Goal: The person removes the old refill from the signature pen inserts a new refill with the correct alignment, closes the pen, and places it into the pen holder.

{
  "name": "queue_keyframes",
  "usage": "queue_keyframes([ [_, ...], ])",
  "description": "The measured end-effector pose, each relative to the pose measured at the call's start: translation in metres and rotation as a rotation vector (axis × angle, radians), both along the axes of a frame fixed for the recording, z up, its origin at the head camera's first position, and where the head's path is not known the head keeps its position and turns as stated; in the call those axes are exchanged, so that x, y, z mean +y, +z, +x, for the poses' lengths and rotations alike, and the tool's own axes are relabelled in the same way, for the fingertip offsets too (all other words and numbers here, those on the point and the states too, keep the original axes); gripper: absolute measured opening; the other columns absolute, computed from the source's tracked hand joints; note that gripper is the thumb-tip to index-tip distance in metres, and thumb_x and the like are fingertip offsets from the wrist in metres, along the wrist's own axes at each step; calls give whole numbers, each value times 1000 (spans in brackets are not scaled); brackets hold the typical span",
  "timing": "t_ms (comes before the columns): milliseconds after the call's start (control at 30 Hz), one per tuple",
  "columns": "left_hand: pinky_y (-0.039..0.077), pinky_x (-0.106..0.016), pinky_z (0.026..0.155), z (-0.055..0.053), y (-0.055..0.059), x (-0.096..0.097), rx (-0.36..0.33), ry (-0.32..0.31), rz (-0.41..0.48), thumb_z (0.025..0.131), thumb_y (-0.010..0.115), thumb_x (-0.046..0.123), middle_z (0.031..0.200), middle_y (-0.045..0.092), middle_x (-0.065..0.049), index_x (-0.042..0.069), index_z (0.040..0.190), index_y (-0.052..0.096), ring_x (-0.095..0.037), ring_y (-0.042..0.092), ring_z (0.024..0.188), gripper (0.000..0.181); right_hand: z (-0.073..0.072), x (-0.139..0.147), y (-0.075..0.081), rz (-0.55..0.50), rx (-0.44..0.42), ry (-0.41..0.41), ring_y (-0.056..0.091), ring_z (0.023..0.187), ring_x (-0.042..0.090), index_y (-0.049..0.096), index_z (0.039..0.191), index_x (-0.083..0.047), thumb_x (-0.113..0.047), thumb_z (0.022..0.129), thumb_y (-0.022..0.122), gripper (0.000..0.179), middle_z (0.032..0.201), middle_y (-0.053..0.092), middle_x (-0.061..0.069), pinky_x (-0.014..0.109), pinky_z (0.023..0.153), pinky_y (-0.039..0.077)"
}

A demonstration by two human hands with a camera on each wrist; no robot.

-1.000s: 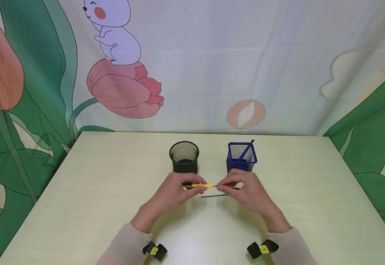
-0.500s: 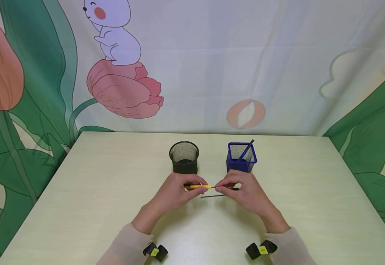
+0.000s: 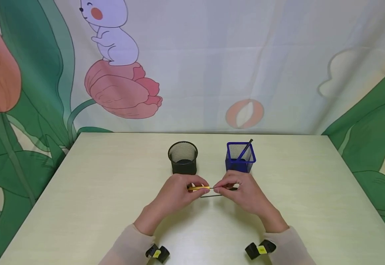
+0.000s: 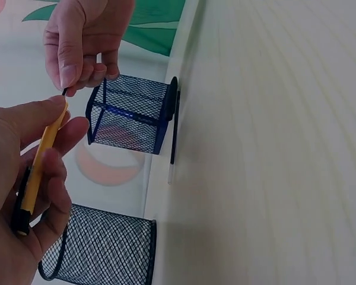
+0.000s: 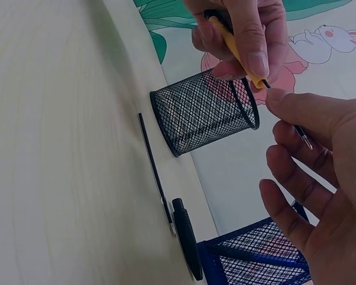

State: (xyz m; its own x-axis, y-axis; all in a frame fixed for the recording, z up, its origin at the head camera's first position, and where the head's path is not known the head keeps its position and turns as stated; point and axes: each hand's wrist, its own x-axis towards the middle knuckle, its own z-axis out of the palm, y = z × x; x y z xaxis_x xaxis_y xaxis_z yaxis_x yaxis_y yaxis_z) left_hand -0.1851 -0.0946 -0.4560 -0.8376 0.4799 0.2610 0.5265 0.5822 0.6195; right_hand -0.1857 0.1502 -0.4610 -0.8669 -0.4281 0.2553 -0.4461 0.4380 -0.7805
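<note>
My left hand (image 3: 180,191) grips a yellow pen barrel (image 4: 41,160) with a black end lying toward the palm. Opposite it, my right hand (image 3: 240,189) pinches a thin dark pen refill (image 5: 302,134) between thumb and forefinger. One end of the refill is at the mouth of the barrel, and its pale metal tip sticks out past the right fingers in the right wrist view. Both hands are close together over the table. Below them lies a second dark refill (image 5: 153,163), beside a black pen piece (image 5: 187,237) partly hidden by my right hand in the head view.
A round black mesh pen cup (image 3: 184,169) stands just beyond my left hand. Past my right hand is a square blue mesh holder (image 3: 253,160) with a dark pen (image 3: 246,148) leaning in it. A printed curtain (image 3: 192,73) hangs behind the table.
The hands have drawn slightly closer together, and less of the refill shows between the barrel and the right fingertips. The left hand has shifted a little right.
</note>
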Motion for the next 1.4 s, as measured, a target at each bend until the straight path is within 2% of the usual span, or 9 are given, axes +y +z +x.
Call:
queue_keyframes([
  [133,48,-20,61,0,3,4,36,9,-28,95,77,32,93,79,10,27,102,81,-2,59,68,10,-2,2,0,-4,2,9,64,78,8,84,95,-16,-19,91,81,5,85,68,-11,26,68,55],
  [400,50,-20,65,-3,5,10,96,9,-75,95,77,34,92,78,11,29,101,81,-5,67,74,9,-3,4,-3,6,4,-14,65,77,7,83,93,-24,-20,91,81,5,84,68,-12,29,66,55],
  [633,51,-20,66,-5,7,11,111,-18,-77,96,75,34,94,80,9,27,101,82,-9,72,78,11,-3,5,-4,-8,24,-18,64,76,7,83,92,-25,-20,90,82,6,84,68,-12,28,64,54],
  [1000,50,-18,64,-5,4,10,163,-20,-77,95,77,32,92,80,11,27,97,82,-4,72,78,7,-2,4,-1,-4,4,-9,64,77,8,84,94,-22,-20,90,82,4,84,68,-10,29,66,55],
  [1233,51,-18,64,-6,4,9,160,-22,-66,95,77,31,91,80,11,27,97,82,-8,74,79,7,-2,4,-2,-12,-13,-19,63,78,9,83,97,-22,-24,89,83,8,85,67,-7,27,70,55],
  [1400,52,-19,65,-7,5,7,152,-7,-69,95,77,31,91,80,12,28,98,82,-4,73,79,7,-3,7,-1,-5,-19,-42,63,79,9,83,101,-22,-24,86,86,15,86,66,-6,28,74,57],
])
